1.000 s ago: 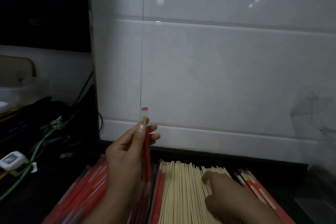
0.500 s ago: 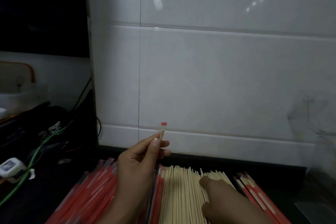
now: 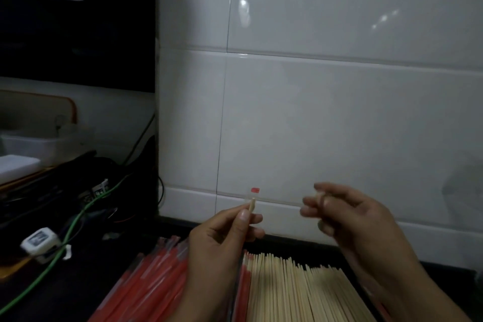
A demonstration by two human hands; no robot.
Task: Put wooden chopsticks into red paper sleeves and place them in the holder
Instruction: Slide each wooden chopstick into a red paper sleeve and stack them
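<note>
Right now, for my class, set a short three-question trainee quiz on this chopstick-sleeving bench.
1. True or false: the left hand pinches a sleeved chopstick upright.
2. Which lies nearer the green cable? A: the red paper sleeves. B: the bare wooden chopsticks.
3. Fill in: the right hand is raised in front of the white ____ wall.

Key: 1 true; 2 A; 3 tiled.

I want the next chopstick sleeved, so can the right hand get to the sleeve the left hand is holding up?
Probably yes: the right hand hovers beside the left hand, with nothing between it and the sleeve.
</note>
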